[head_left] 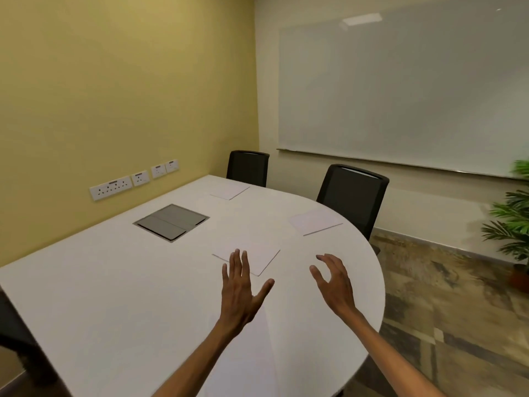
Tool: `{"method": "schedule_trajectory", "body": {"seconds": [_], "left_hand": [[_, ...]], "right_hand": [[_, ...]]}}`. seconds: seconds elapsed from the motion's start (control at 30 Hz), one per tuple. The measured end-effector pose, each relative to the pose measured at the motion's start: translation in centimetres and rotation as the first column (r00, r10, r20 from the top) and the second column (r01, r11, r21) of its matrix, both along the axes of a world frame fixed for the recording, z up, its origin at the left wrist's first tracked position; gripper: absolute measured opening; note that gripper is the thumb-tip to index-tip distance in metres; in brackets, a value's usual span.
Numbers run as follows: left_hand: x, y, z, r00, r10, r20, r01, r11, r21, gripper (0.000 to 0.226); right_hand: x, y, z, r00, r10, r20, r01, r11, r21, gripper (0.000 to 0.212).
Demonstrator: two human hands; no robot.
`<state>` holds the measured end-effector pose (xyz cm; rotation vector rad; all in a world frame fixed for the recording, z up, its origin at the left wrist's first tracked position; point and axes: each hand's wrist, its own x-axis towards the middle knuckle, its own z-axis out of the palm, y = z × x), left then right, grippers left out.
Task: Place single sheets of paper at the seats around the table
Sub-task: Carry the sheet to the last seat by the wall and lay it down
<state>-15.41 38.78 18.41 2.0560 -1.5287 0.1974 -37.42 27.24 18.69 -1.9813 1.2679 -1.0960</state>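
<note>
Three sheets are down on the white desk [114,282] so far: the far sheet [230,191] in front of the corner chair [248,167], the right sheet [315,222] by the second chair [353,193], and the near sheet [252,257] just past the left hand [239,293]. Both hands are empty, left fingers [236,260] spread flat with the tips over that near sheet's edge, right hand [333,282] loosely curled open beside it. Looks mostly done on this side, but I can't see the remaining seats, so can't say what's left.

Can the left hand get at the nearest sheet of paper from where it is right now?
Probably yes. The left hand is open, and its fingers already overlap the near edge of the nearest sheet. Nothing lies between them on the table; the right hand is off to the side.
</note>
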Motion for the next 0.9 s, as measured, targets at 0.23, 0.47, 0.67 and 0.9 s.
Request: {"method": "schedule_trajectory", "body": {"seconds": [0.23,0.47,0.67,0.9], "left_hand": [[-9.4,-2.6,1.1,0.986,0.121,-0.113,-0.128,0.99,-0.057,0.1],[-15.5,-5.4,0.2,0.96,0.142,-0.24,-0.161,0.985,-0.064,0.092],[-17.5,-10.7,0.3,0.973,0.165,-0.16,-0.176,0.983,-0.058,0.083],[-17.5,-18.8,-1.6,0.949,0.226,-0.22,-0.246,0.967,-0.064,0.081]], "right_hand": [[-8.0,-3.7,1.5,0.997,0.076,-0.021,-0.077,0.995,-0.058,0.042],[-13.4,-6.2,1.7,0.99,0.123,-0.063,-0.128,0.989,-0.08,0.045],[-16.1,-11.6,1.4,0.991,0.12,-0.056,-0.122,0.992,-0.043,0.049],[-15.2,-20.2,-0.3,0.98,0.178,-0.088,-0.179,0.984,-0.004,0.053]]}}
